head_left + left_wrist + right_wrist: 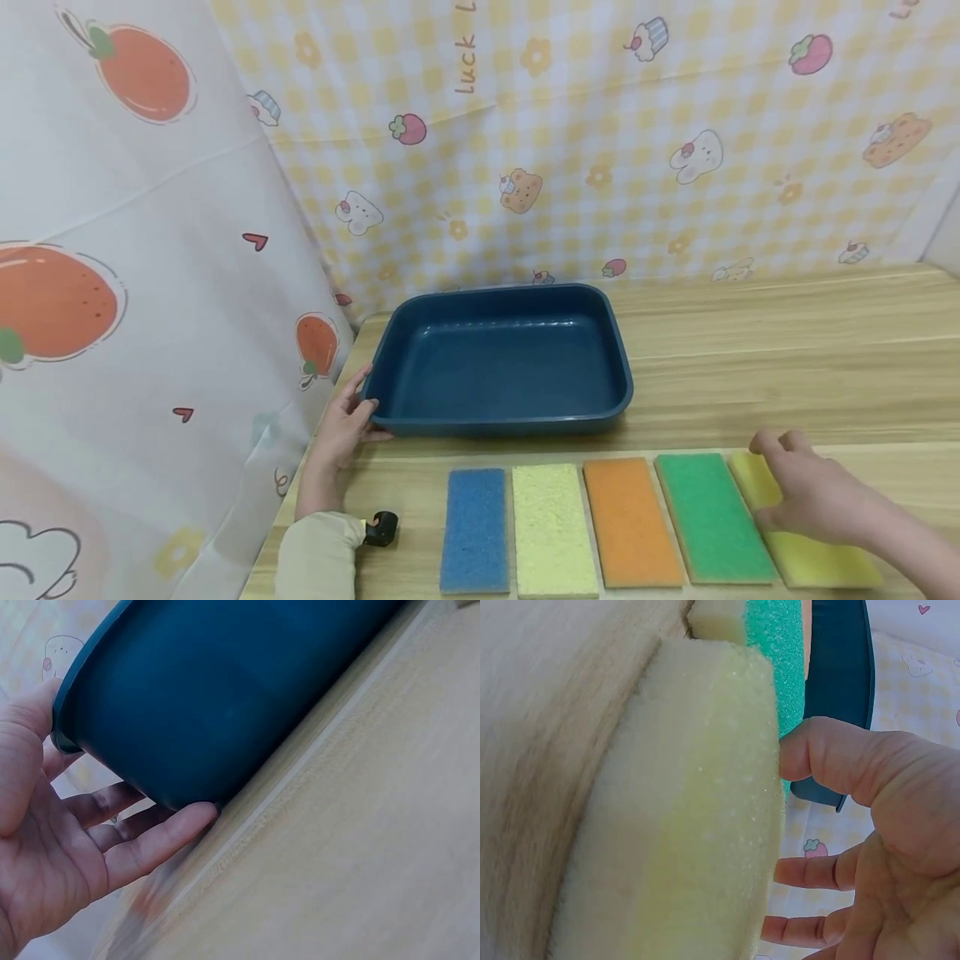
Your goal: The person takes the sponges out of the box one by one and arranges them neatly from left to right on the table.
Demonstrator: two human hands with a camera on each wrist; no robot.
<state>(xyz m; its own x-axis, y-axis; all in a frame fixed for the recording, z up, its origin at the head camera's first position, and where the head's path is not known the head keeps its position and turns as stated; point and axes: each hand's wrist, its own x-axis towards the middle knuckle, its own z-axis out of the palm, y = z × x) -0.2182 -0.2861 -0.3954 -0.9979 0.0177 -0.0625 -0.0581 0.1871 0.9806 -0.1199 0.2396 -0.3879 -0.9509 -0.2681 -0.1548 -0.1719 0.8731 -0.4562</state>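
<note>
A dark blue rectangular basin [495,427] stands on the wooden table at the back left. My left hand [347,425] holds its near left corner, with the thumb at the rim and the other fingers against the outer wall, as the left wrist view shows. My right hand [817,492] is over the yellow sponge [832,567] at the right end of a row. Its thumb and fingers are spread, with the tips at the sponge's upper face; firm contact cannot be told. Beside that sponge lies a green sponge [716,517].
Further left in the row lie an orange sponge [633,521], a pale yellow sponge [555,529] and a blue sponge [475,529]. A small black object [382,528] is by the left sleeve [318,554]. Patterned cloth [465,167] hangs behind and left of the table [750,367].
</note>
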